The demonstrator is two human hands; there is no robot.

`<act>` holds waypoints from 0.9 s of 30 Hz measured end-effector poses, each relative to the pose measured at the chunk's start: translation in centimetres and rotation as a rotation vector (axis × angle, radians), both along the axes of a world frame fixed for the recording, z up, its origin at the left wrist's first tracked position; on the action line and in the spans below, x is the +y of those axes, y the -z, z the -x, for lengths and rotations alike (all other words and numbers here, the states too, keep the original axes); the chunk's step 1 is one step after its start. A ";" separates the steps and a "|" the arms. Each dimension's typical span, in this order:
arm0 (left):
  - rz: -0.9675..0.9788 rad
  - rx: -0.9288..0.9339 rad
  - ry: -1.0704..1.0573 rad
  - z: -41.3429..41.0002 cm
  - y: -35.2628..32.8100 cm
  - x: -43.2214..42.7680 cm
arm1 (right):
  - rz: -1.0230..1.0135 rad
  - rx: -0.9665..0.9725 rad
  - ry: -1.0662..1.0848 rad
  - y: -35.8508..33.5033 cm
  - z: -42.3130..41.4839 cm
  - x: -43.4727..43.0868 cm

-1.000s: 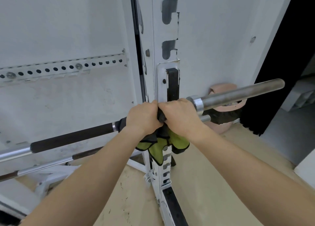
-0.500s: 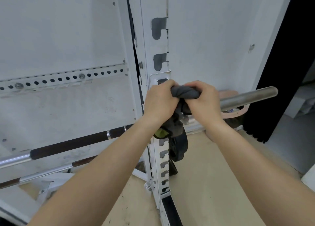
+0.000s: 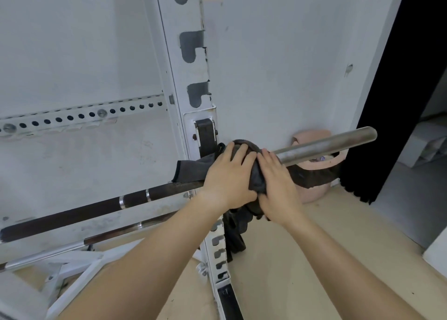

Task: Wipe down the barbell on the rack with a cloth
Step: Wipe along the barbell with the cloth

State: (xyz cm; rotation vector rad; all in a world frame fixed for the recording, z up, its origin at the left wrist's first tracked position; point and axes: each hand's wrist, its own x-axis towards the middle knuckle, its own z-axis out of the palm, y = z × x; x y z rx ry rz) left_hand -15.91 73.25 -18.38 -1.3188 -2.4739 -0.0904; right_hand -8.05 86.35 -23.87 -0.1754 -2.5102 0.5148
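Note:
The barbell (image 3: 324, 144) lies across the white rack upright (image 3: 191, 61), its bare steel sleeve pointing right and its dark shaft running down to the left. A dark grey cloth (image 3: 193, 171) is draped over the bar where it meets the rack, one flap spread to the left. My left hand (image 3: 227, 177) presses flat on the cloth over the bar, fingers spread. My right hand (image 3: 275, 186) lies beside it, touching it, wrapped over the bunched cloth at the inner end of the sleeve. The bar's collar is hidden under the cloth and hands.
A second thinner bar (image 3: 116, 232) lies lower on the rack. A pink kettlebell (image 3: 314, 167) stands on the floor by the wall behind the sleeve. A black curtain (image 3: 387, 102) hangs at the right. Dark straps (image 3: 234, 237) hang by the upright.
Both hands lowered the cloth from a bunched hold above the bar onto the bar itself. The cloth now spreads over the shaft, and the hands lie flatter on it.

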 end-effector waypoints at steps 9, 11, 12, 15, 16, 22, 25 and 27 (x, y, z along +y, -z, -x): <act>0.048 0.029 -0.099 -1.7 0.0 -1.2 | -0.435 -0.069 -0.060 -1.7 1.6 2.3; 0.140 0.032 -0.126 -0.9 -0.6 0.8 | -0.531 -0.093 0.031 -2.0 1.5 3.9; 0.184 0.021 -0.130 -0.5 -0.9 2.1 | -0.563 -0.096 0.075 -1.9 1.4 4.5; 0.265 -0.066 -0.117 1.0 -2.0 5.1 | -0.616 -0.116 0.152 -1.6 1.9 4.9; 0.265 -0.121 -0.111 1.5 -2.3 5.6 | -0.616 -0.135 0.154 -1.7 2.3 4.8; 0.083 -0.128 -0.108 1.8 -1.6 4.9 | -0.545 -0.084 0.102 -2.8 4.5 5.1; 0.065 0.061 -0.160 1.2 -0.5 5.1 | -0.535 -0.089 0.056 -3.5 5.0 5.4; 0.088 0.115 -0.213 0.8 -0.2 5.7 | -0.543 -0.066 0.028 -3.8 5.2 6.0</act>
